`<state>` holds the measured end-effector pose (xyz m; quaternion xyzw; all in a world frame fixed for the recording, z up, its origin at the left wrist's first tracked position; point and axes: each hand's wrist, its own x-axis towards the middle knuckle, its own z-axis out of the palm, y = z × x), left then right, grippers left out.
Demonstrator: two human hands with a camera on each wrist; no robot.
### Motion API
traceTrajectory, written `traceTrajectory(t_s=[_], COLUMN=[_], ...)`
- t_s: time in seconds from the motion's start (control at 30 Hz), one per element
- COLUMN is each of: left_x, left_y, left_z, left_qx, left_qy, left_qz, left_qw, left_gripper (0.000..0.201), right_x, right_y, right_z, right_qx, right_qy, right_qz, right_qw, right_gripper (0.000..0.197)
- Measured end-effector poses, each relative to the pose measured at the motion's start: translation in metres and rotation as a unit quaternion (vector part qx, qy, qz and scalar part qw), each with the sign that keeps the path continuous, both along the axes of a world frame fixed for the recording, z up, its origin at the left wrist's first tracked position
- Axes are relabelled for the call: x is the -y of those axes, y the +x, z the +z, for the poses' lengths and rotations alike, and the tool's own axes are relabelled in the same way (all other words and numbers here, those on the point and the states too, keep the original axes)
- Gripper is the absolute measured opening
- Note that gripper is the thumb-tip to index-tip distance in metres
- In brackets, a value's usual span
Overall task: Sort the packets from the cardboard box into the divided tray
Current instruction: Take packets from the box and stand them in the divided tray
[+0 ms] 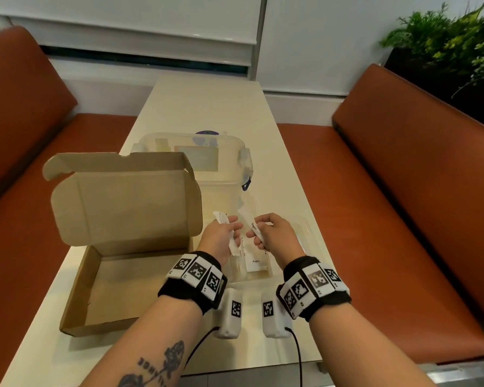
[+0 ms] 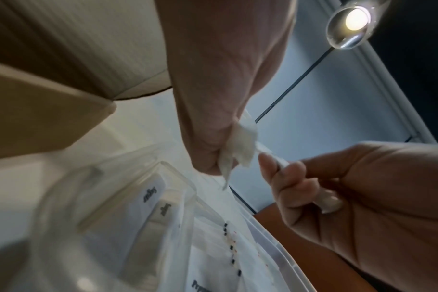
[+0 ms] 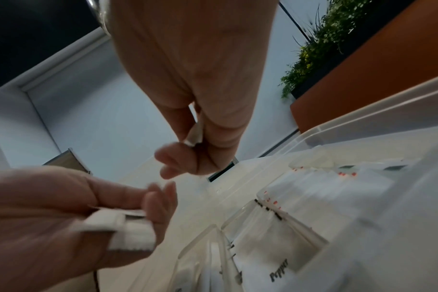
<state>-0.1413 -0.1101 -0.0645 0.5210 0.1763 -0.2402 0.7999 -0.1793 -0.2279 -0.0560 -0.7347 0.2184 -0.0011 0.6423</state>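
Note:
The cardboard box (image 1: 106,277) stands open at the left, and its inside shows no packets. To its right lies the clear divided tray (image 1: 309,236), under both hands. My left hand (image 1: 229,227) grips a few white packets (image 1: 221,219) above the tray; the left wrist view shows this bundle (image 2: 240,142) bunched in the fingers. My right hand (image 1: 259,222) pinches a single white sugar packet (image 1: 253,226), seen in its wrist view (image 3: 195,134). The two hands are close together. Sugar packets (image 2: 150,194) and pepper packets (image 3: 278,270) lie in separate compartments.
A clear lidded plastic container (image 1: 193,155) stands behind the tray and the box. Two white marker blocks (image 1: 231,311) with cables lie near the table's front edge. Orange benches (image 1: 403,191) flank the narrow table, and a plant (image 1: 453,43) stands at the back right.

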Motion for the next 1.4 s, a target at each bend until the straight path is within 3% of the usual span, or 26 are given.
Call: traceTrajectory(t_s=[0.23, 0.33, 0.5, 0.63, 0.7, 0.8, 1.0, 1.27, 1.4], left_x=[-0.001, -0.004, -0.013, -0.022, -0.023, -0.022, -0.021, -0.018, -0.017], left_y=[0.000, 0.002, 0.009, 0.009, 0.007, 0.006, 0.006, 0.005, 0.006], left_z=[-0.002, -0.003, 0.001, 0.000, -0.001, -0.001, 0.002, -0.002, -0.006], left_qx=[0.085, 0.078, 0.114, 0.133, 0.134, 0.137, 0.140, 0.128, 0.125], left_qy=[0.054, 0.052, 0.138, 0.166, 0.166, 0.151, 0.127, 0.125, 0.131], left_qz=[-0.060, -0.051, -0.055, -0.062, -0.063, -0.066, -0.064, -0.067, -0.063], left_qw=[0.993, 0.994, 0.982, 0.975, 0.975, 0.977, 0.980, 0.982, 0.981], left_gripper=[0.012, 0.016, 0.010, 0.018, 0.019, 0.020, 0.021, 0.018, 0.020], right_x=[-0.004, -0.003, -0.001, -0.009, -0.017, -0.028, -0.038, -0.032, -0.031], right_y=[-0.003, -0.003, 0.000, 0.005, 0.008, 0.012, 0.013, 0.014, 0.011], right_z=[-0.001, -0.001, -0.005, -0.012, -0.015, -0.018, -0.028, -0.031, -0.035], right_qx=[0.011, 0.000, -0.025, -0.066, -0.083, -0.083, -0.066, -0.061, -0.047], right_qy=[-0.012, -0.059, -0.102, -0.142, -0.172, -0.207, -0.266, -0.383, -0.415], right_qz=[0.041, 0.058, 0.024, 0.023, 0.025, 0.027, 0.061, 0.110, 0.145], right_qw=[0.999, 0.997, 0.994, 0.987, 0.981, 0.974, 0.960, 0.915, 0.897], right_gripper=[0.015, 0.015, 0.011, 0.006, 0.003, 0.018, 0.018, 0.019, 0.028])
